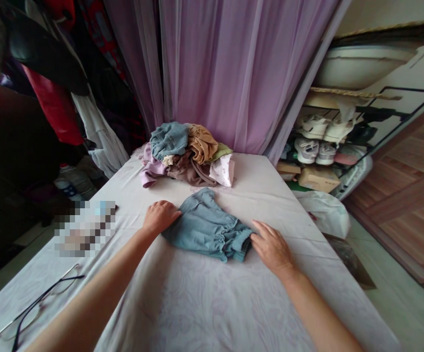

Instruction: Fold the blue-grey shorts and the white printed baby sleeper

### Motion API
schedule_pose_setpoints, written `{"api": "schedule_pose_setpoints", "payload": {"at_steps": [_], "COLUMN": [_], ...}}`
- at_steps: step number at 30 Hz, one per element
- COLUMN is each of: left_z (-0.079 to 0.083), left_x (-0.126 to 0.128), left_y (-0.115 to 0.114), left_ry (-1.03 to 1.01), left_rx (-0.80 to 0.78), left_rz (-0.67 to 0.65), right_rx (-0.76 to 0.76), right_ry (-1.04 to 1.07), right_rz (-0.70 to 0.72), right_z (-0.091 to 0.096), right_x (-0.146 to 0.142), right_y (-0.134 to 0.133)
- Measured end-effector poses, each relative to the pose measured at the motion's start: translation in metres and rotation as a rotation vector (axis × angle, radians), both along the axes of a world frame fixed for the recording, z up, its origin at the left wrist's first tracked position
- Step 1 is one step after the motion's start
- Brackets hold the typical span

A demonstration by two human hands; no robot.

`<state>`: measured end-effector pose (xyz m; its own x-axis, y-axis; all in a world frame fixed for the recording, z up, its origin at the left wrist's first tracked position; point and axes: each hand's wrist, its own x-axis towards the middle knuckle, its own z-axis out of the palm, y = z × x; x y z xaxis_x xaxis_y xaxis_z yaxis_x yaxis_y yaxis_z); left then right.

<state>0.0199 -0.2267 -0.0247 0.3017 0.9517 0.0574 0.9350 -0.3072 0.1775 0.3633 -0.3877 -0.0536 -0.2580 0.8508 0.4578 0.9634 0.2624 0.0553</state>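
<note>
A small blue denim garment (206, 227) lies folded on the pale cloth-covered table (212, 303). My left hand (159, 216) rests at its left edge with the fingers curled onto the fabric. My right hand (271, 247) lies at its right edge, fingers stretched out and pressing the gathered hem. Behind the garment sits a heap of small clothes (188, 154) in blue, tan, pink and green.
A pair of glasses (32, 308) lies at the table's near left, beside a blurred flat object (85, 227). A purple curtain (234, 73) hangs behind. A shoe rack (325, 142) and a white bag (325, 212) stand to the right. Hanging clothes (51, 83) crowd the left.
</note>
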Motion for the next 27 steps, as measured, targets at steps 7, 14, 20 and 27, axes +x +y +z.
{"api": "schedule_pose_setpoints", "payload": {"at_steps": [7,14,20,27], "left_z": [0.006,0.005,-0.005,-0.003], "left_x": [0.043,0.094,0.091,0.07], "left_y": [0.025,0.052,0.04,0.065], "left_ry": [-0.074,-0.022,-0.368,-0.731], "left_rx": [-0.06,-0.087,-0.03,-0.084], "left_rz": [0.063,0.05,0.034,0.338], "right_rx": [-0.153,-0.197,-0.368,-0.239], "right_ry": [0.46,0.754,0.764,0.952], "right_rz": [-0.082,-0.429,-0.387,-0.336], "right_z": [-0.014,-0.007,0.003,-0.002], "right_x": [0.001,-0.016,-0.014,-0.01], "right_y": [0.003,0.008,0.028,0.081]}}
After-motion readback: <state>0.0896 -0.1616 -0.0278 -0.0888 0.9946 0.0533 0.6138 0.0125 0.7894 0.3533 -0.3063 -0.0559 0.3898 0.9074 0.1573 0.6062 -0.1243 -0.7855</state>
